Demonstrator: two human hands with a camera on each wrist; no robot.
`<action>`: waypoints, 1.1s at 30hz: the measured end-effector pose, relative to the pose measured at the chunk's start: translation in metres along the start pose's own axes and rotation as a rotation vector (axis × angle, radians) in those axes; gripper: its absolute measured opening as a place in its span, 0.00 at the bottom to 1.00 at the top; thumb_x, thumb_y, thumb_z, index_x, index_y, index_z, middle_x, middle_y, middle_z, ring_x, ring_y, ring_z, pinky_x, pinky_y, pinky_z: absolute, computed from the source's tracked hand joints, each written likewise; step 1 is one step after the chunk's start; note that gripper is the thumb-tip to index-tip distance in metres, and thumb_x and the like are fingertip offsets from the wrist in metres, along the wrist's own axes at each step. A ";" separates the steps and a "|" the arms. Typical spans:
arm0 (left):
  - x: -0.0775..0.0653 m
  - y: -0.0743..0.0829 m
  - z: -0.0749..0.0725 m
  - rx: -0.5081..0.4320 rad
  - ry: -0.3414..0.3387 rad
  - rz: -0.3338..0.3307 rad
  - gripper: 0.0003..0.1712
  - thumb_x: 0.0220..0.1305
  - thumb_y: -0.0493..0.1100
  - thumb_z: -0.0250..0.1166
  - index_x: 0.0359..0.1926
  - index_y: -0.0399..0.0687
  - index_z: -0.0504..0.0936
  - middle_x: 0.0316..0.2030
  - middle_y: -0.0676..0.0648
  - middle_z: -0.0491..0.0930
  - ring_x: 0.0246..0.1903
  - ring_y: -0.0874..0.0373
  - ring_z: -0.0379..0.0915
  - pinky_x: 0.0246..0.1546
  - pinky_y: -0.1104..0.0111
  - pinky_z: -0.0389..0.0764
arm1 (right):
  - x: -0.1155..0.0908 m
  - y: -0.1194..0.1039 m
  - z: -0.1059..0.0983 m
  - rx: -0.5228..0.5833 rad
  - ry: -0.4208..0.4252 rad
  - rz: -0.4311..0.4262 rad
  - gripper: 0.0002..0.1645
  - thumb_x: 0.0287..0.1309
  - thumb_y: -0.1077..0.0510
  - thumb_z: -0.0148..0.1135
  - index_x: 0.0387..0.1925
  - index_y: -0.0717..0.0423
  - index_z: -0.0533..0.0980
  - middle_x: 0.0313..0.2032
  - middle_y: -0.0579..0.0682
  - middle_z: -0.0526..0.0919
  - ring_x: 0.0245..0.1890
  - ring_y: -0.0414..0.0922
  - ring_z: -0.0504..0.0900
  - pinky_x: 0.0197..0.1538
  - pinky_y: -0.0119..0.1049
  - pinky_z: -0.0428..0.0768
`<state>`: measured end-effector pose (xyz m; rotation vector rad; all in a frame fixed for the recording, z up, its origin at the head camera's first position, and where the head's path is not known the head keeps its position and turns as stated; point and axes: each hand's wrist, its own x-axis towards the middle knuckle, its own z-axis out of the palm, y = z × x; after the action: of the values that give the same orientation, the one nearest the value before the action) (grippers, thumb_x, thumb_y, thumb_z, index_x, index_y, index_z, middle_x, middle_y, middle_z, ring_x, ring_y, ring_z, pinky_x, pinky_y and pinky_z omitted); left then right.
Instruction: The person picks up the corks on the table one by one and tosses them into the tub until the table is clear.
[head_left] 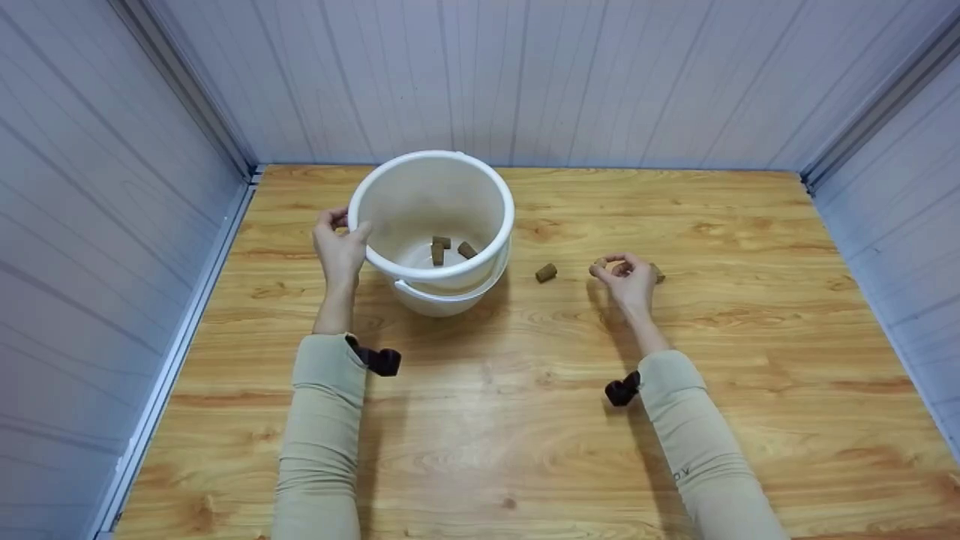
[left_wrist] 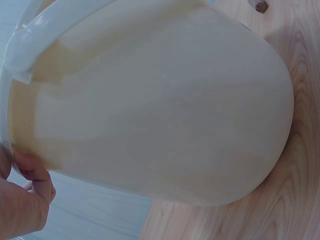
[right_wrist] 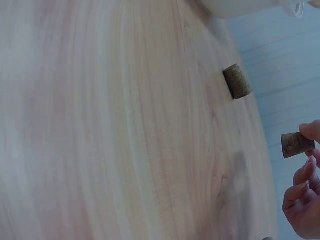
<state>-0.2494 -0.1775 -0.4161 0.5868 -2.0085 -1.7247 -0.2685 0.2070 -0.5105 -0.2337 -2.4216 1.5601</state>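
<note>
A white bucket (head_left: 431, 285) stands upright on the wooden table, with several brown corks (head_left: 466, 250) lying on its bottom. My left hand (head_left: 340, 247) grips the bucket's rim on its left side, thumb over the edge; the left wrist view shows its fingers against the bucket wall (left_wrist: 165, 110). To the right of the bucket, my right hand (head_left: 628, 283) pinches a cork (right_wrist: 297, 145) between thumb and fingers, above the table. A loose cork (head_left: 546, 273) lies on the table between bucket and right hand. Another cork (head_left: 658, 273) is partly hidden behind the right hand.
The bucket's white handle (head_left: 457, 298) hangs down on its near side. Pale panel walls (head_left: 480, 82) enclose the wooden table (head_left: 495, 420) at the back and both sides. Each wrist carries a small black camera (head_left: 384, 362).
</note>
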 end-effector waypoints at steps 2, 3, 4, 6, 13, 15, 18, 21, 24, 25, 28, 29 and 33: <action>0.000 0.000 0.000 -0.002 0.002 0.009 0.21 0.44 0.28 0.59 0.45 0.31 0.72 0.31 0.47 0.68 0.23 0.61 0.64 0.28 0.73 0.74 | -0.001 -0.003 0.001 0.021 -0.008 -0.018 0.14 0.39 0.59 0.70 0.29 0.62 0.78 0.17 0.47 0.67 0.15 0.35 0.62 0.18 0.24 0.62; 0.000 0.000 0.000 -0.002 0.003 0.012 0.21 0.44 0.28 0.59 0.45 0.31 0.73 0.31 0.47 0.68 0.23 0.62 0.64 0.28 0.73 0.74 | -0.001 -0.005 0.001 0.029 -0.010 -0.026 0.13 0.38 0.60 0.70 0.29 0.62 0.78 0.16 0.47 0.67 0.15 0.35 0.62 0.17 0.24 0.62; 0.000 0.000 0.000 -0.003 0.004 0.015 0.21 0.44 0.28 0.59 0.44 0.31 0.73 0.31 0.47 0.68 0.23 0.62 0.65 0.28 0.73 0.74 | -0.002 -0.007 0.002 0.040 -0.011 -0.036 0.13 0.38 0.60 0.70 0.29 0.62 0.78 0.16 0.47 0.67 0.14 0.35 0.62 0.17 0.24 0.61; 0.000 0.000 0.000 -0.007 0.003 0.015 0.21 0.44 0.28 0.59 0.45 0.31 0.73 0.31 0.47 0.68 0.24 0.61 0.65 0.28 0.72 0.75 | -0.003 -0.010 0.002 0.052 -0.018 -0.049 0.14 0.38 0.60 0.70 0.29 0.63 0.78 0.16 0.47 0.67 0.14 0.35 0.62 0.17 0.24 0.61; 0.000 0.001 0.001 -0.023 -0.011 -0.030 0.22 0.44 0.27 0.58 0.46 0.31 0.71 0.32 0.48 0.67 0.27 0.59 0.66 0.32 0.69 0.76 | -0.007 -0.022 0.004 0.046 -0.051 -0.051 0.15 0.40 0.57 0.70 0.31 0.60 0.77 0.18 0.47 0.68 0.15 0.36 0.63 0.19 0.25 0.63; 0.000 0.001 0.001 -0.025 -0.009 -0.036 0.22 0.44 0.27 0.58 0.46 0.31 0.71 0.32 0.48 0.67 0.27 0.59 0.66 0.32 0.70 0.76 | -0.008 -0.026 0.004 0.048 -0.054 -0.060 0.16 0.39 0.56 0.70 0.31 0.60 0.77 0.18 0.47 0.68 0.15 0.36 0.62 0.19 0.25 0.63; 0.000 0.001 0.001 -0.026 -0.006 -0.035 0.22 0.43 0.27 0.58 0.45 0.31 0.72 0.32 0.48 0.66 0.26 0.60 0.65 0.31 0.71 0.75 | -0.009 -0.032 0.005 0.067 -0.056 -0.088 0.16 0.38 0.55 0.71 0.30 0.58 0.78 0.17 0.47 0.68 0.15 0.36 0.62 0.18 0.25 0.62; 0.000 0.001 0.001 -0.027 -0.001 -0.026 0.22 0.43 0.27 0.58 0.45 0.31 0.72 0.31 0.48 0.67 0.24 0.61 0.64 0.29 0.72 0.74 | -0.005 -0.030 0.008 0.152 -0.084 -0.118 0.14 0.37 0.53 0.71 0.28 0.54 0.78 0.17 0.45 0.68 0.14 0.36 0.61 0.17 0.26 0.60; 0.000 0.000 0.001 -0.035 0.006 -0.009 0.22 0.43 0.27 0.58 0.44 0.31 0.72 0.31 0.48 0.67 0.24 0.61 0.65 0.29 0.73 0.74 | -0.007 -0.038 0.009 0.185 -0.105 -0.135 0.15 0.37 0.52 0.71 0.28 0.54 0.78 0.17 0.46 0.68 0.14 0.37 0.61 0.17 0.26 0.59; 0.000 0.000 0.001 -0.037 0.009 -0.003 0.21 0.43 0.27 0.58 0.44 0.31 0.72 0.30 0.48 0.67 0.25 0.61 0.65 0.29 0.73 0.74 | -0.007 -0.041 0.009 0.189 -0.110 -0.141 0.15 0.37 0.52 0.71 0.28 0.54 0.78 0.17 0.46 0.68 0.14 0.36 0.61 0.17 0.26 0.59; 0.000 -0.001 0.001 -0.039 0.015 0.004 0.21 0.42 0.27 0.58 0.44 0.30 0.72 0.30 0.47 0.67 0.26 0.60 0.65 0.29 0.72 0.74 | -0.012 -0.059 0.009 0.156 -0.113 -0.161 0.16 0.38 0.55 0.71 0.30 0.59 0.77 0.17 0.49 0.68 0.14 0.37 0.61 0.17 0.26 0.60; 0.000 -0.001 0.001 -0.038 0.016 0.004 0.21 0.42 0.27 0.58 0.44 0.30 0.72 0.30 0.47 0.67 0.27 0.60 0.65 0.30 0.72 0.74 | -0.013 -0.061 0.009 0.161 -0.121 -0.173 0.16 0.39 0.56 0.70 0.30 0.61 0.77 0.17 0.49 0.68 0.14 0.37 0.61 0.16 0.25 0.60; 0.000 0.000 0.001 -0.034 0.014 0.003 0.21 0.42 0.26 0.58 0.44 0.30 0.72 0.30 0.47 0.67 0.29 0.59 0.64 0.30 0.71 0.75 | -0.022 -0.082 0.007 0.185 -0.149 -0.236 0.15 0.40 0.62 0.69 0.31 0.67 0.76 0.17 0.53 0.68 0.14 0.38 0.61 0.17 0.25 0.60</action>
<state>-0.2500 -0.1767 -0.4162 0.5826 -1.9658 -1.7452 -0.2499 0.1613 -0.4415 0.2033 -2.2899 1.7285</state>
